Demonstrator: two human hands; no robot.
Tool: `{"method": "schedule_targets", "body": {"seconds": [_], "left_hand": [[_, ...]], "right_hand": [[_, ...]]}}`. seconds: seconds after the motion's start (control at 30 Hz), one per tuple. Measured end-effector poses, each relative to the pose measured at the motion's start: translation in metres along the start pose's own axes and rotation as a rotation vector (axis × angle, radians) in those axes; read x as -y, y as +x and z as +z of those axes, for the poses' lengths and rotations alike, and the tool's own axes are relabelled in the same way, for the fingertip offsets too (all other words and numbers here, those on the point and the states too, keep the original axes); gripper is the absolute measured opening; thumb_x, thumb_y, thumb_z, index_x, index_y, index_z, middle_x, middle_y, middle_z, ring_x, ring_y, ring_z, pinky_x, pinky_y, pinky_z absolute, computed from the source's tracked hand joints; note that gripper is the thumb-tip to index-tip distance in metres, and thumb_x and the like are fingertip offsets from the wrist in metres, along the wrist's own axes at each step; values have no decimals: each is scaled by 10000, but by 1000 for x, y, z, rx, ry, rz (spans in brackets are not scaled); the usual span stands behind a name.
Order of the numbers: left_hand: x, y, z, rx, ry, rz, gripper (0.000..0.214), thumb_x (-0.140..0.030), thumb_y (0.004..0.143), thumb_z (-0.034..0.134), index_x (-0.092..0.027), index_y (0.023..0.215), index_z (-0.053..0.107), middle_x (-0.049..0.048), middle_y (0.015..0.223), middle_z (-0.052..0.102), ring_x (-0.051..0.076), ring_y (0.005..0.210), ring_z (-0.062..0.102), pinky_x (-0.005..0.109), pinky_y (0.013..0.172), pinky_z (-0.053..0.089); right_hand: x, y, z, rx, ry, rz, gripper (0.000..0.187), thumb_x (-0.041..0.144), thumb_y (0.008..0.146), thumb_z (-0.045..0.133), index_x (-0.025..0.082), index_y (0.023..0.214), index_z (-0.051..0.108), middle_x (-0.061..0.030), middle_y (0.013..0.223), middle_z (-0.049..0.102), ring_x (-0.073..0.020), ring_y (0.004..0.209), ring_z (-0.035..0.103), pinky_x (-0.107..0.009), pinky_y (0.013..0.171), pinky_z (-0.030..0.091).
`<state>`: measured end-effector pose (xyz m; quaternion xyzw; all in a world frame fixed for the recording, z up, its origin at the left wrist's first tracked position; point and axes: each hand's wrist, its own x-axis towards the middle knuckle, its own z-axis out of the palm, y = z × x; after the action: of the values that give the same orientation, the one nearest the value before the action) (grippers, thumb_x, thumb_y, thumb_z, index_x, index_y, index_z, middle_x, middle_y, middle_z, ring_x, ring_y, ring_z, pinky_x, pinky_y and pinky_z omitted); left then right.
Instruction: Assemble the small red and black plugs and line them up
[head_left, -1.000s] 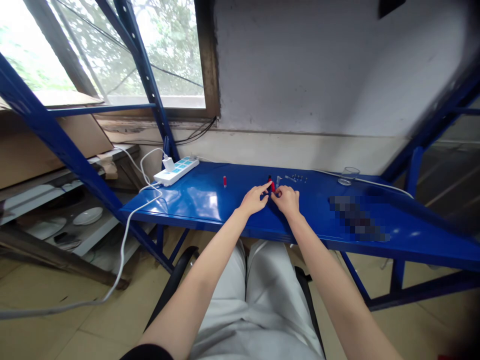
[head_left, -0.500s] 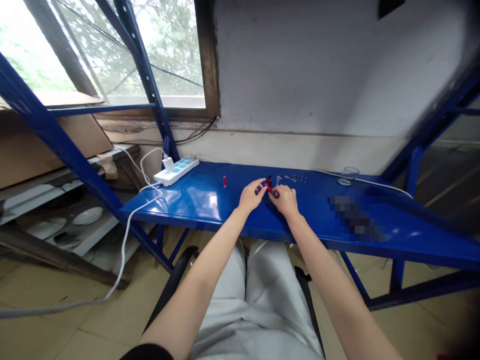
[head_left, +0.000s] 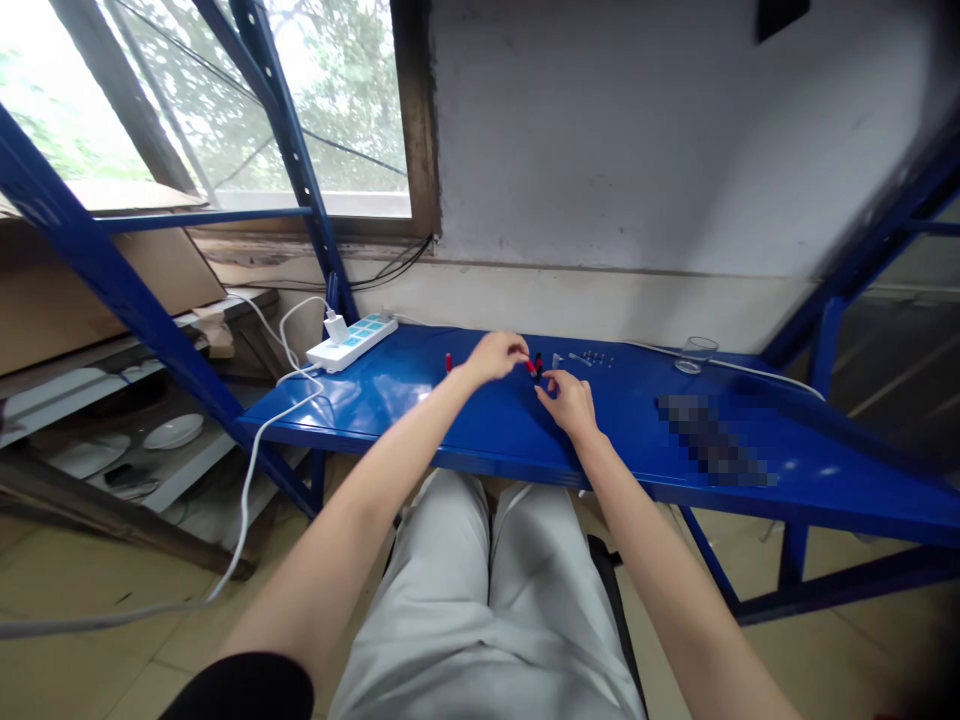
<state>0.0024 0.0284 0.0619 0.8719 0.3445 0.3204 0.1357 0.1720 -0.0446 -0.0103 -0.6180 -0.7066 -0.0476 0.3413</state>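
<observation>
My left hand (head_left: 501,354) is over the blue table with its fingers pinched together. A small red tube-like piece (head_left: 529,367) with a dark end slants down from its fingertips. Close beside that piece stands another small red and black piece (head_left: 538,362), partly overlapped in view. My right hand (head_left: 571,400) rests low over the table just to the right, thumb and forefinger apart with nothing visible between them. Behind it stands a small clear piece (head_left: 556,360). Left of my left hand, a red cylinder (head_left: 448,362) stands upright.
Several tiny parts (head_left: 596,358) lie behind my right hand, with a thin clear stick (head_left: 580,359). A drinking glass (head_left: 694,355) stands farther right, near a blurred-out dark object (head_left: 712,440). A white power strip (head_left: 352,342) sits at the table's left end.
My left hand has moved up and slightly left, its fingers now closed at the top of the red piece. My right hand's fingers have come away from the red piece.
</observation>
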Motion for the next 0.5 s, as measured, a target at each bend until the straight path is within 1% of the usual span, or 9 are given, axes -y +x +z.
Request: {"method": "schedule_targets", "body": {"seconds": [0.03,0.1,0.17,0.2,0.27,0.33,0.4,0.5], "left_hand": [[3,10,-17,7,58,0,89,-176,724,623,-146,778,687,47,761,664,146,738,583,272,745,437],[10,26,-50,-8,183,-19,89,-176,686,660,-150,761,699,47,775,664,159,763,583,284,768,425],[17,34,-73,16,310,-67,108,-196,650,692,-154,749,707,42,766,661,163,756,581,302,797,412],[22,34,-80,54,364,-97,120,-203,637,700,-162,750,709,35,752,659,166,762,582,313,819,402],[30,28,-86,164,464,-144,128,-217,624,703,-183,747,711,27,762,668,180,804,583,335,861,377],[38,17,-84,251,527,-185,136,-235,635,689,-201,765,711,33,819,684,200,864,582,351,884,355],[46,6,-80,290,555,-234,150,-246,653,671,-208,793,711,44,872,691,219,909,578,361,887,343],[54,-3,-75,310,560,-270,158,-244,665,658,-204,808,709,57,912,691,242,946,571,373,882,333]], "right_hand": [[0,0,1,-1,15,3,263,321,828,455,175,1016,567,-58,822,617,-179,745,539,-277,684,276],[0,0,3,8,31,-10,262,318,830,443,176,1011,569,-55,811,617,-168,701,537,-277,692,290],[-2,0,5,8,38,-36,230,297,827,439,179,968,577,-41,784,611,-151,657,527,-275,692,297],[-3,0,6,4,42,-50,216,289,824,439,180,948,579,-34,772,607,-145,642,523,-272,685,299],[-6,0,7,-9,44,-68,196,277,818,442,180,919,578,-27,751,599,-140,630,519,-268,666,298],[-7,0,8,-24,40,-71,183,265,810,447,182,907,577,-22,733,593,-143,632,521,-266,650,295],[-7,1,8,-32,39,-67,173,253,803,453,184,899,578,-18,721,590,-144,633,524,-265,645,294],[-8,1,9,-28,47,-69,165,251,799,458,185,888,580,-17,717,592,-142,632,524,-264,644,300]]}}
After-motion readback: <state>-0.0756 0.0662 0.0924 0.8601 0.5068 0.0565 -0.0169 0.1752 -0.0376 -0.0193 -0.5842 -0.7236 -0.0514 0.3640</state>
